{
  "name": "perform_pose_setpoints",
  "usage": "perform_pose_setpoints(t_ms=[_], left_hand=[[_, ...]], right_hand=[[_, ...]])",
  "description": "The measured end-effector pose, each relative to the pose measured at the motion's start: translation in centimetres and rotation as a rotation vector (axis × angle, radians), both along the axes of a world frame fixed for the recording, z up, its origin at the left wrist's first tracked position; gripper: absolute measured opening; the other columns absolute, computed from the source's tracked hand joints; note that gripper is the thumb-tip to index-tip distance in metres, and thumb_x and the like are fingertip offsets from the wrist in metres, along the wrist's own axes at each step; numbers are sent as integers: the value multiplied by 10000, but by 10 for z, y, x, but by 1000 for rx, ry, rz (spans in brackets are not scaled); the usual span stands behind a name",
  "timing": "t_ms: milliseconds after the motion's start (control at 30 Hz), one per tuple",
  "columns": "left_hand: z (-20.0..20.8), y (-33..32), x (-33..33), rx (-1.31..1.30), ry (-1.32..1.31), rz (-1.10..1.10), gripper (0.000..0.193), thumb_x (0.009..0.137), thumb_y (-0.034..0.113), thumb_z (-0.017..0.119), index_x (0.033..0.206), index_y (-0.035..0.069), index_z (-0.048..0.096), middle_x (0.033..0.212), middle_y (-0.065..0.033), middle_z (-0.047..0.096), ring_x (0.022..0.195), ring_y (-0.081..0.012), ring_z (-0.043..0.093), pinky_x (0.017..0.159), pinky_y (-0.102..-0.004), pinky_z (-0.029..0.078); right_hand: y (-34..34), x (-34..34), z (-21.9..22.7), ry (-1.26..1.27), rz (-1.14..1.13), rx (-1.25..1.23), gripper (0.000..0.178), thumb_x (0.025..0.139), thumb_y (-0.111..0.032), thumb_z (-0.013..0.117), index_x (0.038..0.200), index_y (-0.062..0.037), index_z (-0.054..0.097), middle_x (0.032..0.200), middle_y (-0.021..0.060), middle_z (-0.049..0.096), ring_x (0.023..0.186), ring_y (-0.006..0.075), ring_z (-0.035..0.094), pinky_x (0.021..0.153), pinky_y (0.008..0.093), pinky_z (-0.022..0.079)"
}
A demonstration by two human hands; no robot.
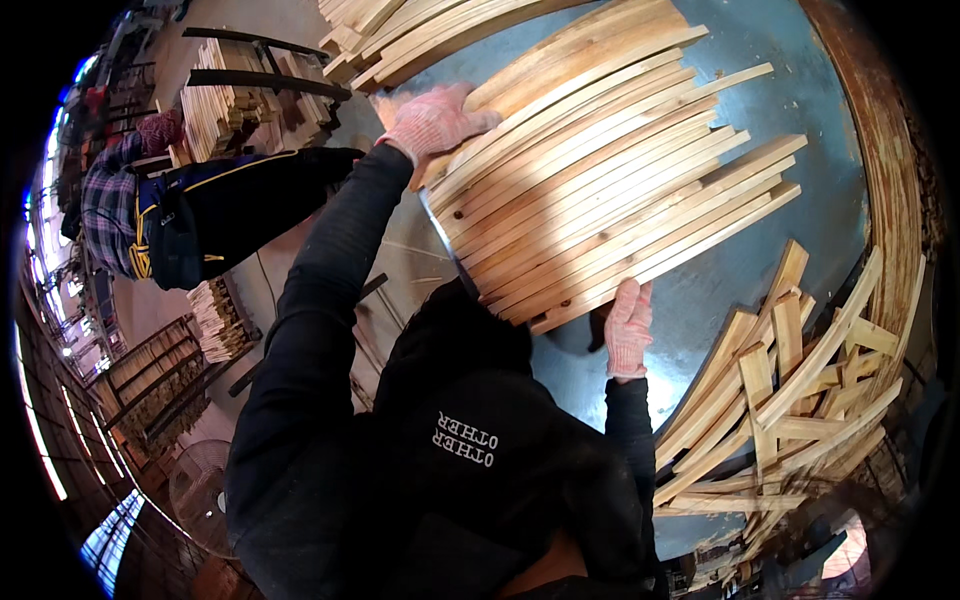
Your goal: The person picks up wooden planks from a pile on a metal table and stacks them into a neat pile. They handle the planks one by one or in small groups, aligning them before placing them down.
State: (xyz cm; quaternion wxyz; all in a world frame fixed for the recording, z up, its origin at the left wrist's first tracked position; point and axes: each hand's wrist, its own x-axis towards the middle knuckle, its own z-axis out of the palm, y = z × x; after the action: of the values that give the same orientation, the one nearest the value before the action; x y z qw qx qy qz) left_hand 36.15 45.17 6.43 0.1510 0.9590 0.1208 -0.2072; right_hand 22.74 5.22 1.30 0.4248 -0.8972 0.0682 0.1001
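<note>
At the left edge of the blue table [740, 260], wooden strips [600, 190] lie side by side, slanting lengthwise toward the far right, between our left hand [435, 125] at the far boards and our right hand [628, 328], fingers together, by the nearest strip; whether either pinches, we cannot tell.

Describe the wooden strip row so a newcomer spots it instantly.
Start at the blue-grey tabletop. Between the gloved left hand and gloved right hand lies a row of pale wooden strips. Unlike the jumbled wood pile at lower right, its strips lie side by side; unlike the wood stack at the upper edge, hands flank it.
</note>
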Motion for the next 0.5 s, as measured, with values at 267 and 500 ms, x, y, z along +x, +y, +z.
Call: perform_pose_setpoints(t_ms=[267,500], left_hand=[[14,4,-3,-90,76,22,932,783,794,578,1296,17,557,1194,-235,658,1109,-360,643,957,-408,492],[12,-32,-29,15,-263,-239,921,817,737,584,1394,33,440,1253,-213,609,1137,-372,611,938,-501,477]], right_hand=[[10,8,7,118,-30,91,577,1026,-381,513,1376,76,477,1132,291,658,1021,396,647,872,405,495],[-17,5,2,190,-49,44,524,1025,-351,551,1350,58,514,1086,181,686,970,229,634,816,348,505]])
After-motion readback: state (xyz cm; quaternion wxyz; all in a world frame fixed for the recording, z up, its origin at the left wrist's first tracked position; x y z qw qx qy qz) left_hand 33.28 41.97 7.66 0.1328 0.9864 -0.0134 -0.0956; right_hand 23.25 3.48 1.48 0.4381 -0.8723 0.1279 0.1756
